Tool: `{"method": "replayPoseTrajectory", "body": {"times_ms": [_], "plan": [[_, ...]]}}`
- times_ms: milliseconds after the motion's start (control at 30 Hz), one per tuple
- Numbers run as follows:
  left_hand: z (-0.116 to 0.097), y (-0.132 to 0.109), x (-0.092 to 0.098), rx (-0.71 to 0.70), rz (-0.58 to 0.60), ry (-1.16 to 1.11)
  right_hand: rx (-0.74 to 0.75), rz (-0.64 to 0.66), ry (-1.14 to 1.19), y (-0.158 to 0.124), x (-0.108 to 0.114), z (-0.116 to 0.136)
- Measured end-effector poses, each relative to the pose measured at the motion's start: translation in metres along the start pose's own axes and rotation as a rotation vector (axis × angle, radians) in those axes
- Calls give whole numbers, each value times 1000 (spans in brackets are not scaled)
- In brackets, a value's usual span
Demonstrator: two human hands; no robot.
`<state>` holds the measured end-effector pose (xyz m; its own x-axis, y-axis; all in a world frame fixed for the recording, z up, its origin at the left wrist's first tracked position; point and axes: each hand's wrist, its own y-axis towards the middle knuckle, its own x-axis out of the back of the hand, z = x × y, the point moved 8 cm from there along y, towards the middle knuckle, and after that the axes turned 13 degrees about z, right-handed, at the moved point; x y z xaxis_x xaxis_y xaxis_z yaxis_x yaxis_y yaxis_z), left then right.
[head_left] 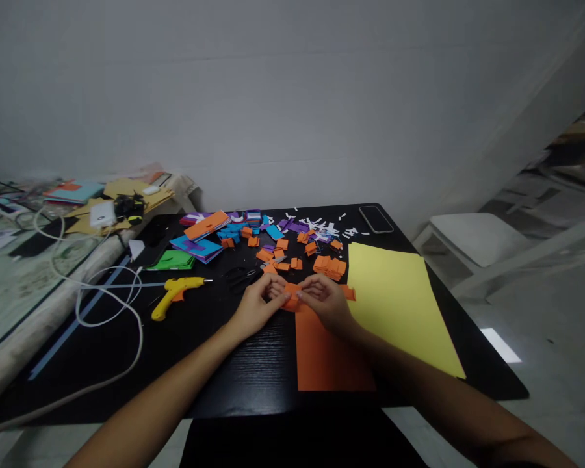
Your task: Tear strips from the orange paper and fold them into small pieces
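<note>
Both my hands meet over the middle of the black table [234,370]. My left hand [257,304] and my right hand [327,301] pinch the top edge of an orange paper sheet [329,357] between closed fingers, and the edge is folded or crumpled where they hold it. The sheet lies flat toward me. Just beyond my fingers lie several small folded orange pieces [329,265].
A yellow paper sheet [400,305] lies to the right. A yellow glue gun [175,294] with a white cable [112,305], black scissors [241,275], coloured paper stacks [199,244], blue and purple scraps and a phone [376,219] lie around. A cluttered side table [39,247] stands at the left.
</note>
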<state>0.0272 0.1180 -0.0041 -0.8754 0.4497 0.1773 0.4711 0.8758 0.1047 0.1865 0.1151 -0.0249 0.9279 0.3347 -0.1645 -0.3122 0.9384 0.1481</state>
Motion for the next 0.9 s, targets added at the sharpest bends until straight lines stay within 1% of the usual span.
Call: {"method": "replayPoseTrajectory", "body": {"times_ms": [167, 300, 367, 467, 567, 667, 800, 900], "plan": [[-5, -2, 5, -37, -65, 74, -48, -25, 47, 2, 4, -4], [-8, -4, 9, -51, -110, 96, -87, 3, 86, 2, 2, -7], [-11, -6, 11, -68, -133, 118, -88, -11, 96, 2, 2, -6], [-20, -9, 13, -97, -163, 209, -89, -36, 107, 1, 3, -4], [-27, -10, 13, -123, -156, 275, -93, -34, 131, -1, 2, -3], [-30, -9, 11, -145, -121, 263, -95, -30, 128, -2, 2, -2], [-27, -8, 12, -132, -119, 236, -95, -15, 117, -1, 1, -2], [-21, -7, 13, -92, -127, 208, -87, -12, 100, -1, 1, -2]]}}
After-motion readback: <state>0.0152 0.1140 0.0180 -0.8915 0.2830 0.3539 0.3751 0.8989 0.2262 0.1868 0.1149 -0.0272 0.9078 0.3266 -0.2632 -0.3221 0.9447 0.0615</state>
